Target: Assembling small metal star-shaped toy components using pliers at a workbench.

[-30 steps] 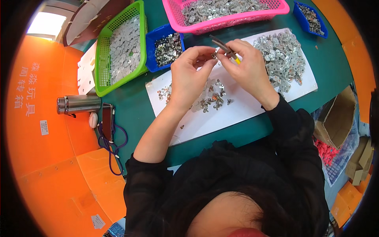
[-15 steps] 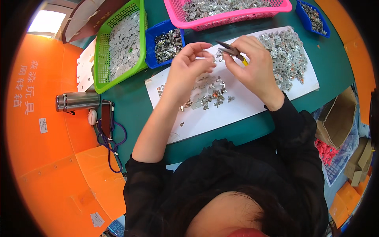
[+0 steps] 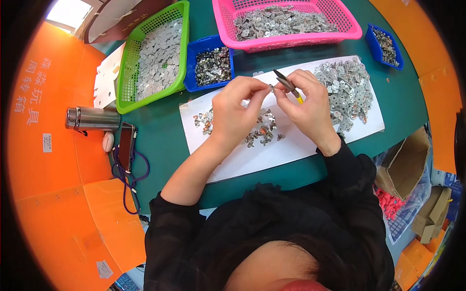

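Left hand (image 3: 233,109), right hand (image 3: 310,104) drawn together; fingers (image 3: 253,84) pinched on one metal piece (image 3: 272,88), right gripping one pliers (image 3: 287,83).

Window (image 3: 68,12): bright white, upper left
Tabletop (image 3: 160,145): dark green
Left panels (image 3: 48,165): orange, upright
Right panels (image 3: 439,92): orange, beyond the tabletop

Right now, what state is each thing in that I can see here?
Left hand: fingertips pinching a small metal piece.
Right hand: fingertips at the same piece, pliers held too.
Green basket: open, holding flat metal discs.
Pink basket: open, holding metal pieces.
Two blue bins: open, holding small metal parts.
Steel flask: lying on its side.
Phone: lying flat, screen dark.
Cardboard box: open.
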Action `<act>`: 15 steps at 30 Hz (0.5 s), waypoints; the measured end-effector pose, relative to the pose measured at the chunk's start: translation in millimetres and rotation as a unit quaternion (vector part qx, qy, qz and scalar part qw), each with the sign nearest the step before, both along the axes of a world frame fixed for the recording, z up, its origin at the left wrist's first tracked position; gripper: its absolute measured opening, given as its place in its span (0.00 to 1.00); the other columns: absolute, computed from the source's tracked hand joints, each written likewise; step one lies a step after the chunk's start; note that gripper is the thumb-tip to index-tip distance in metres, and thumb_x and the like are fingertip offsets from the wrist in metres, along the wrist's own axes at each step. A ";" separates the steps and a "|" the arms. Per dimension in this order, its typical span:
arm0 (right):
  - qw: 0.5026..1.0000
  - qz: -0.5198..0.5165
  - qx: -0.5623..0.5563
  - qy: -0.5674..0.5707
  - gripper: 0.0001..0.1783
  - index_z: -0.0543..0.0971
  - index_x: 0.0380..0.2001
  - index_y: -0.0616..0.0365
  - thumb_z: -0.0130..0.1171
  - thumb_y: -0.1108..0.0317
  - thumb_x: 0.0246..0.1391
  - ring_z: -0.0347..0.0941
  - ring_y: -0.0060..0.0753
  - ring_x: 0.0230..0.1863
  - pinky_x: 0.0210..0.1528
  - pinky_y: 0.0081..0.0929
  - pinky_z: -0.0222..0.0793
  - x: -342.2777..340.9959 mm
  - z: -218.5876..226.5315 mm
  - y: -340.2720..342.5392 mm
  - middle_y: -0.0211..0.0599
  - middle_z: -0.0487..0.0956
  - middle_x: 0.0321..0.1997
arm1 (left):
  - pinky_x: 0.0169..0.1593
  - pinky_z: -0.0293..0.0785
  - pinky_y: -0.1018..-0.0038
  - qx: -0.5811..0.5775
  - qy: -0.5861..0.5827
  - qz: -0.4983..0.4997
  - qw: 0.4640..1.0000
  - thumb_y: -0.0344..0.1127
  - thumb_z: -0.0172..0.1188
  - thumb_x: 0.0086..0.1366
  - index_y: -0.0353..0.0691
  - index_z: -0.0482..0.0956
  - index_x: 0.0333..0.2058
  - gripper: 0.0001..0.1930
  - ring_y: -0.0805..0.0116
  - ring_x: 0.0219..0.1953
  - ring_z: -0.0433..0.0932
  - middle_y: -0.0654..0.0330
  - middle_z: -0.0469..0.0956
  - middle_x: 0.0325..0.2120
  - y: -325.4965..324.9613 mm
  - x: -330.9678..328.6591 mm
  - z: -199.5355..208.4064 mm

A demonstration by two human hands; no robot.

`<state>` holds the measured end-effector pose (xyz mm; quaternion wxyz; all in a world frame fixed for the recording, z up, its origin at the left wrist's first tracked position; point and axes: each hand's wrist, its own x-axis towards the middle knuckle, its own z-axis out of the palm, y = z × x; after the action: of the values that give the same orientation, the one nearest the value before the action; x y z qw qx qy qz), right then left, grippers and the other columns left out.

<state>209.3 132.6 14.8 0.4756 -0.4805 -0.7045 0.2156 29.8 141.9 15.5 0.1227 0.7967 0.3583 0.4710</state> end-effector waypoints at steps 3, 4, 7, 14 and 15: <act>0.995 -0.033 0.078 -0.056 0.07 0.79 0.28 0.59 0.67 0.75 0.42 0.73 0.38 0.35 0.37 0.30 0.66 -1.5 2.1 0.1 0.33 0.76 0.27 | 0.37 0.82 0.77 -0.440 -0.311 -0.057 0.841 0.28 0.61 0.68 0.30 0.78 0.37 0.06 0.71 0.32 0.82 0.57 0.82 0.32 1.3 -0.9 7.6; 0.984 -0.046 0.154 -0.083 0.09 0.79 0.27 0.57 0.68 0.75 0.39 0.73 0.39 0.35 0.38 0.32 0.66 -2.0 1.4 0.2 0.32 0.76 0.28 | 0.37 0.82 0.77 -0.438 -0.313 -0.056 0.841 0.28 0.61 0.68 0.30 0.78 0.37 0.06 0.71 0.32 0.82 0.57 0.82 0.32 2.7 -3.6 7.5; 0.953 -0.069 0.268 -0.126 0.12 0.79 0.27 0.53 0.69 0.75 0.35 0.73 0.39 0.37 0.40 0.35 0.66 -1.3 -1.0 0.4 0.29 0.76 0.29 | 0.38 0.83 0.81 -0.667 -0.506 -0.177 0.517 0.30 0.57 0.70 0.33 0.77 0.40 0.06 0.72 0.32 0.82 0.57 0.81 0.33 5.9 -13.1 5.5; 0.921 -0.080 0.340 -0.170 0.14 0.80 0.27 0.52 0.69 0.76 0.32 0.73 0.39 0.38 0.42 0.36 0.67 0.5 8.7 -6.4 0.30 0.75 0.29 | 0.39 0.83 0.74 -0.681 -0.504 -0.155 0.509 0.32 0.56 0.71 0.34 0.74 0.41 0.07 0.69 0.35 0.82 0.56 0.80 0.35 -7.0 -5.6 19.7; 0.921 -0.079 0.342 -0.169 0.14 0.80 0.27 0.52 0.69 0.76 0.32 0.73 0.39 0.38 0.42 0.36 0.67 0.1 8.3 -6.9 0.30 0.75 0.29 | 0.40 0.82 0.74 -0.648 -0.469 -0.146 0.582 0.30 0.57 0.70 0.34 0.74 0.44 0.08 0.68 0.35 0.82 0.56 0.80 0.36 -8.8 -4.4 21.5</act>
<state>209.4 125.7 23.2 0.4999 -0.3720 -0.7654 -0.1610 25.4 133.1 37.1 0.8243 0.2160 0.3399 0.3979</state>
